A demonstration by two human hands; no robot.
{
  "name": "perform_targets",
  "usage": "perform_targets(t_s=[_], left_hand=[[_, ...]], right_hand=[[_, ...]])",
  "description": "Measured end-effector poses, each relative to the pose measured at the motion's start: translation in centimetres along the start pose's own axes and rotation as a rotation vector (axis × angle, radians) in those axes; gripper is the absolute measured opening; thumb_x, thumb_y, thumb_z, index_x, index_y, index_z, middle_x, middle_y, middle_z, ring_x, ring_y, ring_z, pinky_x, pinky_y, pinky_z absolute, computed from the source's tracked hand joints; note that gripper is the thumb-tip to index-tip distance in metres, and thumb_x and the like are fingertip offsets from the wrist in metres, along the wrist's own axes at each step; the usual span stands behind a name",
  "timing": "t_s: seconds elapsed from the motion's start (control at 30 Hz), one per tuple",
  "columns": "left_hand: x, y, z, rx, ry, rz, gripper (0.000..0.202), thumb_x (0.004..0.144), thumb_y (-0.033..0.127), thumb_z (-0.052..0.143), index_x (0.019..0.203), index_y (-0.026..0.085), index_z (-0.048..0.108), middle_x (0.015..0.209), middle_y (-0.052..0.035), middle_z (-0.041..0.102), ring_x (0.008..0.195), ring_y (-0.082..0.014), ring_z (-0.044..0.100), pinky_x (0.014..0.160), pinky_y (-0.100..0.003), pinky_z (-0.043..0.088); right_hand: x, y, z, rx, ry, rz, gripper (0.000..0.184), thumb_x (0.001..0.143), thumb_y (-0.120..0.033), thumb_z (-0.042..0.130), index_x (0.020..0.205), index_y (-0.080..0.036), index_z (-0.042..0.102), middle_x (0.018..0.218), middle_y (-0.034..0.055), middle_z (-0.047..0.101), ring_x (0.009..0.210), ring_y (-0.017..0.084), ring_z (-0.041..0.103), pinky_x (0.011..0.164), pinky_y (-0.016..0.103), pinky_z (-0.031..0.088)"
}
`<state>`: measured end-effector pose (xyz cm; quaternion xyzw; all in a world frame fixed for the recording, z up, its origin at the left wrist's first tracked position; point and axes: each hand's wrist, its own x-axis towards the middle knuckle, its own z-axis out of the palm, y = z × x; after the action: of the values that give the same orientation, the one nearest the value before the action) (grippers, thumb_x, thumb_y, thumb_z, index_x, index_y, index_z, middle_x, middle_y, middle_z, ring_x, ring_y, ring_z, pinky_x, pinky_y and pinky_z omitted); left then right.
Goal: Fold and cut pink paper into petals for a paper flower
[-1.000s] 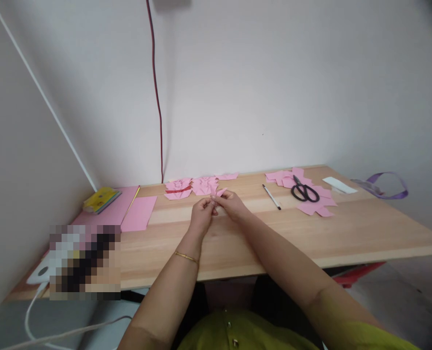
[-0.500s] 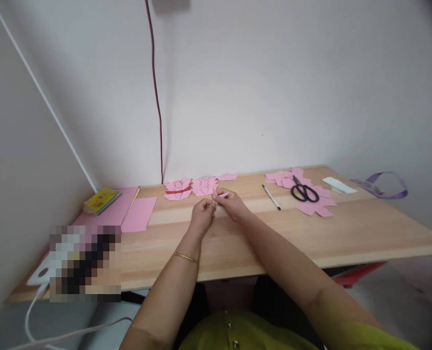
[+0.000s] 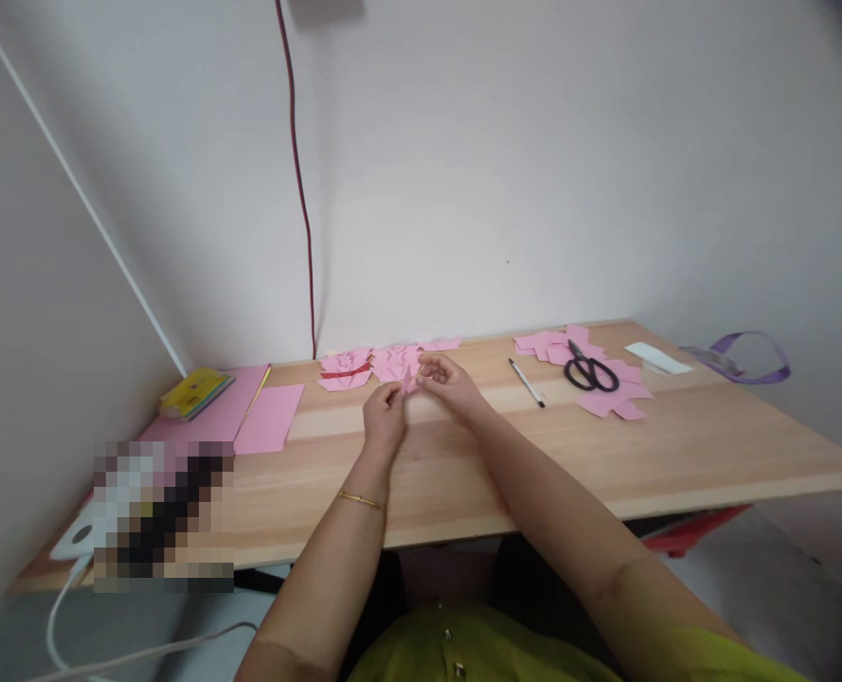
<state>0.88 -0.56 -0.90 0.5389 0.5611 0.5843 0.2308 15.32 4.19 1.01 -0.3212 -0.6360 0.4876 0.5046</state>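
Over the middle of the wooden table, both my hands pinch one small folded pink paper piece. My left hand, with a gold bangle on its wrist, grips the piece from the left with closed fingers. My right hand holds it from the right, fingers curled. Just behind my hands, a row of folded pink paper shapes lies near the wall.
Black scissors rest on pink paper scraps at the right, with a pen beside them. A white slip and purple ribbon lie far right. Pink sheets and a yellow pad are at the left.
My hands have drifted slightly left and apart, still holding the pink piece; the right hand's fingers have loosened and lifted a little.
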Motion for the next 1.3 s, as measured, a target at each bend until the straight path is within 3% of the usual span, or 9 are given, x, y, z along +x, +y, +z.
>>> perform_targets(t_s=[0.13, 0.3, 0.57, 0.83, 0.97, 1.07, 1.17, 1.23, 1.3], left_hand=[[0.0, 0.3, -0.3, 0.165, 0.021, 0.168, 0.015, 0.079, 0.021, 0.056, 0.085, 0.021, 0.070, 0.083, -0.0044, 0.067, 0.081, -0.0180, 0.057, 0.076, -0.029, 0.042], [-0.4, 1.1, -0.2, 0.275, 0.016, 0.277, 0.017, 0.082, 0.018, 0.054, 0.086, 0.020, 0.070, 0.084, -0.0056, 0.066, 0.083, -0.0176, 0.057, 0.078, -0.031, 0.045], [-0.5, 1.3, -0.2, 0.328, -0.044, 0.359, 0.015, 0.084, 0.018, 0.052, 0.082, 0.018, 0.067, 0.080, -0.0055, 0.062, 0.080, -0.0171, 0.056, 0.074, -0.030, 0.044], [-0.2, 1.7, -0.7, 0.331, -0.091, 0.392, 0.014, 0.081, 0.014, 0.051, 0.076, 0.018, 0.064, 0.077, -0.0051, 0.059, 0.079, -0.0176, 0.053, 0.072, -0.030, 0.042], [0.1, 1.5, -1.0, 0.280, -0.038, 0.308, 0.012, 0.078, 0.016, 0.054, 0.072, 0.018, 0.064, 0.075, -0.0044, 0.058, 0.078, -0.0174, 0.053, 0.073, -0.029, 0.041], [0.4, 1.0, -1.1, 0.103, 0.071, 0.069, 0.010, 0.075, 0.022, 0.058, 0.068, 0.017, 0.063, 0.067, -0.0010, 0.054, 0.068, -0.0142, 0.050, 0.066, -0.027, 0.040], [0.6, 0.6, -0.8, -0.240, 0.095, -0.204, 0.015, 0.071, 0.031, 0.062, 0.069, 0.016, 0.061, 0.061, 0.0030, 0.049, 0.054, -0.0090, 0.043, 0.054, -0.022, 0.038], [0.5, 0.5, -0.6, -0.402, 0.070, -0.275, 0.019, 0.066, 0.033, 0.067, 0.069, 0.015, 0.060, 0.060, 0.0041, 0.047, 0.053, -0.0075, 0.042, 0.051, -0.021, 0.039], [0.4, 0.6, -0.3, -0.493, 0.033, -0.306, 0.023, 0.061, 0.033, 0.071, 0.070, 0.015, 0.060, 0.059, 0.0047, 0.046, 0.053, -0.0070, 0.043, 0.052, -0.020, 0.040]], right_hand=[[0.2, -0.2, -0.5, -0.314, 0.034, -0.276, 0.045, 0.073, -0.024, 0.062, 0.117, -0.024, 0.056, 0.107, 0.0073, 0.056, 0.091, 0.018, 0.053, 0.082, 0.033, 0.044], [-0.1, -0.3, -0.2, -0.581, -0.068, -0.539, 0.021, 0.075, -0.016, 0.058, 0.094, -0.020, 0.065, 0.098, 0.0090, 0.058, 0.097, 0.021, 0.052, 0.087, 0.037, 0.043], [0.0, -0.4, -0.3, -0.680, -0.109, -0.536, 0.005, 0.074, -0.015, 0.059, 0.075, -0.019, 0.062, 0.080, 0.0054, 0.063, 0.082, 0.019, 0.055, 0.076, 0.032, 0.043], [0.1, -1.3, -1.2, -0.649, -0.044, -0.354, 0.003, 0.068, -0.016, 0.060, 0.065, -0.017, 0.061, 0.073, 0.0036, 0.063, 0.073, 0.016, 0.056, 0.067, 0.027, 0.041], [0.4, -1.7, -2.4, -0.628, 0.102, -0.282, 0.008, 0.064, -0.010, 0.054, 0.064, -0.017, 0.059, 0.074, 0.0042, 0.063, 0.075, 0.017, 0.056, 0.071, 0.029, 0.042], [0.6, -1.9, -3.1, -0.544, 0.248, -0.179, 0.006, 0.067, -0.015, 0.054, 0.067, -0.017, 0.059, 0.076, 0.0049, 0.063, 0.075, 0.017, 0.056, 0.072, 0.030, 0.043], [0.5, -1.7, -2.6, -0.345, 0.134, -0.083, 0.016, 0.069, -0.027, 0.060, 0.081, -0.017, 0.062, 0.083, 0.0047, 0.064, 0.074, 0.015, 0.056, 0.072, 0.029, 0.045], [0.3, -1.2, -1.8, -0.258, -0.008, -0.060, 0.032, 0.064, -0.031, 0.067, 0.092, -0.017, 0.061, 0.088, 0.0046, 0.063, 0.077, 0.014, 0.056, 0.073, 0.027, 0.046], [0.0, -0.8, -1.0, -0.225, -0.115, -0.033, 0.033, 0.065, -0.033, 0.066, 0.093, -0.016, 0.061, 0.085, 0.0033, 0.063, 0.074, 0.013, 0.056, 0.070, 0.026, 0.045]])
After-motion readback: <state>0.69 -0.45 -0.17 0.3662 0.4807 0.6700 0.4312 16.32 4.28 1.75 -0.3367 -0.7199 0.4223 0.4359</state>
